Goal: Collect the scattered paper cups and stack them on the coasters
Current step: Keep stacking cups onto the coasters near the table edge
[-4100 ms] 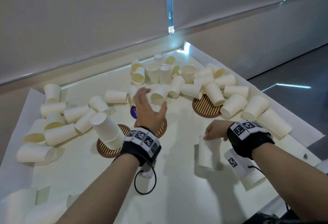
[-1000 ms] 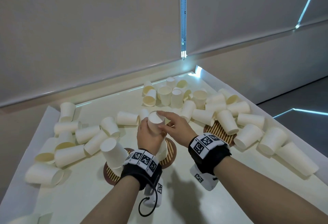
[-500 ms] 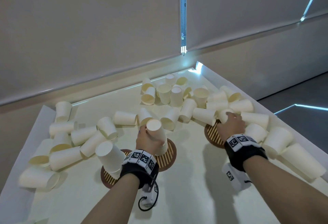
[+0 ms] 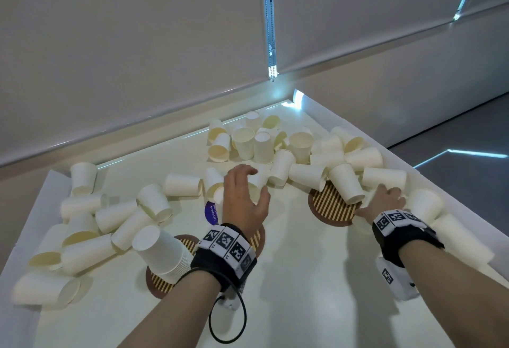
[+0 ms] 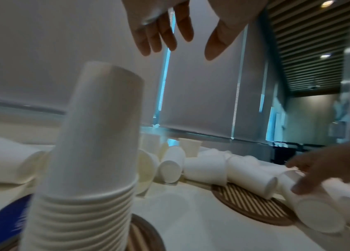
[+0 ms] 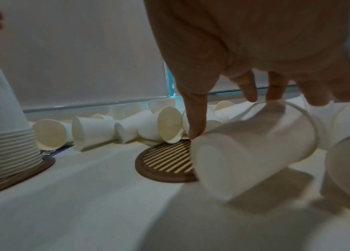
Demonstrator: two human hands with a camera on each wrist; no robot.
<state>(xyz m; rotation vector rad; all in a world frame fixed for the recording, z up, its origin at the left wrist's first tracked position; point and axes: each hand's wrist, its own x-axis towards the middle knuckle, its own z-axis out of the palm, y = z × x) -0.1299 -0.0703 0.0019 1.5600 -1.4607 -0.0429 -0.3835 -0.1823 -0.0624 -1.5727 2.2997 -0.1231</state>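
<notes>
Two hands are at work, and the step in hand looks like fetching the next loose cup. The right hand (image 4: pixel 385 202) reaches down with its thumb and fingers spread onto a cup lying on its side (image 6: pixel 253 152); the thumb tip touches its wall near the base and fingertips meet its rim, though whether the grip has closed I cannot tell. That cup lies just at the 3 o'clock edge of the right coaster (image 4: pixel 332 207), which carries no stack, only a toppled cup across it. The left hand (image 4: pixel 243 199) hovers wide and holds nothing, directly above the middle stack (image 5: pixel 88 161) on its coaster. At 8 o'clock from it a leaning stack (image 4: pixel 161 251) sits on the left coaster. Loose cups (image 4: pixel 248 143) crowd the table (image 4: pixel 303 292) from 9 round to 3 o'clock. Next, I judge, the right hand must close, lift, turn the cup mouth-down and seat it.
</notes>
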